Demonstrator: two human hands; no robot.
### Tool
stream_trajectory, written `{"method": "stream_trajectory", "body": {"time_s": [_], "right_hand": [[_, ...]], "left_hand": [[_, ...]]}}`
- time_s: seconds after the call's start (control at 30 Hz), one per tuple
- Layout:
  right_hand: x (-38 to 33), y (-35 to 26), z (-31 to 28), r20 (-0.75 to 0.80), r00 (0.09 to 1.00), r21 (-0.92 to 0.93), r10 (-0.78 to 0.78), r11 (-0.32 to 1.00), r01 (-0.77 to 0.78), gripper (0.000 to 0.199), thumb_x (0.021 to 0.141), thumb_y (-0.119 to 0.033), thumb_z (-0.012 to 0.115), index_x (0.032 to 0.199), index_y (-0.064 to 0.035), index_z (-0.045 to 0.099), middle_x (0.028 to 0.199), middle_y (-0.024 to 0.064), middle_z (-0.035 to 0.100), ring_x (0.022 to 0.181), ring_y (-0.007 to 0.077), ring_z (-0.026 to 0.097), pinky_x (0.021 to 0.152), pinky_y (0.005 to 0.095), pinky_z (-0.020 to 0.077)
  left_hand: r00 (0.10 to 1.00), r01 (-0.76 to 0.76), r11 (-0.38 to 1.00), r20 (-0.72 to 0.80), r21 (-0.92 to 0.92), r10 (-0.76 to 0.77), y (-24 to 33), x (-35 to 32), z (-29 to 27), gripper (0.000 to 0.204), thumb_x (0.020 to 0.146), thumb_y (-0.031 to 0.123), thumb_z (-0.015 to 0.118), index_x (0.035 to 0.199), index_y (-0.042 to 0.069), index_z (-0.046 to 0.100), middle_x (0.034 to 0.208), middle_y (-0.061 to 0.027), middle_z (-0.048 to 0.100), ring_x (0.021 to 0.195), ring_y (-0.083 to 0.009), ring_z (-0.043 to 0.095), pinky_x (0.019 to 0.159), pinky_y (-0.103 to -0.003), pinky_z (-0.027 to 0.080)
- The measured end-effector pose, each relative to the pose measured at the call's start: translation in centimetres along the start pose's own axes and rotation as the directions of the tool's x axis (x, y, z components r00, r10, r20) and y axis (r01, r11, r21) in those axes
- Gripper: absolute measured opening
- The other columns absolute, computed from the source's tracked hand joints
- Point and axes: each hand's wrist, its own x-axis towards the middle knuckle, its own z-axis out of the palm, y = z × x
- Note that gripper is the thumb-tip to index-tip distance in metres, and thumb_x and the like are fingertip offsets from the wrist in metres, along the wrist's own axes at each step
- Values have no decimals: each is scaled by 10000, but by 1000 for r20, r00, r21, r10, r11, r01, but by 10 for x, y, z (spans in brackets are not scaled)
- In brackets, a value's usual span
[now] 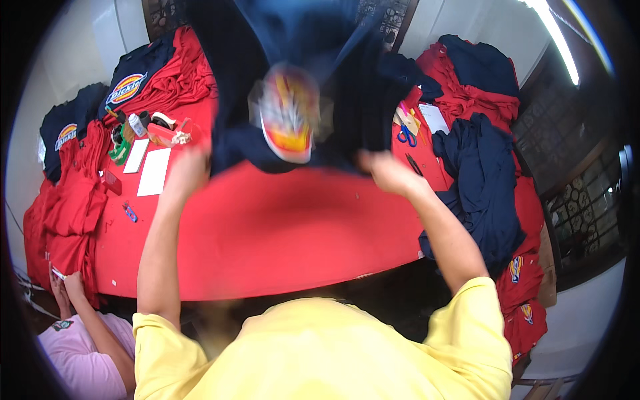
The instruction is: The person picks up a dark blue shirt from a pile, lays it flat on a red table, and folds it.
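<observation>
We hold the navy cotton T-shirt (293,100) above the red table (267,227); its long axis runs away from us. Left hand (190,167) and right hand (383,170) each pinch the near edge.

Blue scissors (407,137), white paper (154,172), red shirt stacks (73,207), navy pile (483,180), co-worker (87,347)

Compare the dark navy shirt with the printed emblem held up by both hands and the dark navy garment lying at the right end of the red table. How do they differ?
The dark navy shirt with the printed emblem is lifted and spread between the left hand and the right hand, blurred, emblem showing. The dark navy garment lies crumpled, hanging over the edge of the red table, untouched, no emblem visible. Both are the same dark blue cloth colour.
</observation>
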Motion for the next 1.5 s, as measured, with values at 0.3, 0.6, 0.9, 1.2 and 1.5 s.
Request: {"method": "stream_trajectory", "body": {"time_s": [0.3,0.6,0.9,1.2,1.5], "right_hand": [[-154,47,-59,-821,516,559,242,524,643,181,924,-109,576,1061,-28,662,822,26,663,726,64,629,522,171,442],[-122,8,-50,-911,394,405,119,93,910,173,928,-25,541,1092,2,588,959,65,629,710,128,629,528,232,543],[-191,-39,-88,-710,-625,-111,325,824,555,231,976,-76,450,1134,10,595,1062,119,638,769,159,655,686,269,546],[-189,89,-46,-503,851,674,-150,548,495,139,869,-102,630,903,25,677,775,111,672,601,166,626,528,282,493],[-128,241,-206,-911,360,411,203,526,745,213,902,-178,630,965,23,655,918,77,640,719,183,616,626,309,540]], "left_hand": [[992,-111,-85,-115,-990,45,-32,-53,-99,365,936,74,566,1274,-17,460,1131,-101,614,981,-162,626,902,-294,480],[907,-279,-27,-254,-960,-337,-115,-74,-122,117,906,93,646,997,41,595,924,-21,633,870,-99,615,829,-241,474],[125,-48,998,-991,43,49,-42,-45,-150,216,890,-25,518,1088,-11,605,1114,-90,638,996,-198,606,874,-273,466],[943,113,352,-11,-929,-331,-33,-117,-119,173,881,54,589,1019,-21,660,935,-48,656,885,-120,588,795,-276,454],[986,-168,172,-168,-971,17,97,149,-106,479,799,123,670,1244,-26,575,1227,-98,608,1167,-201,531,1021,-319,380]]}}
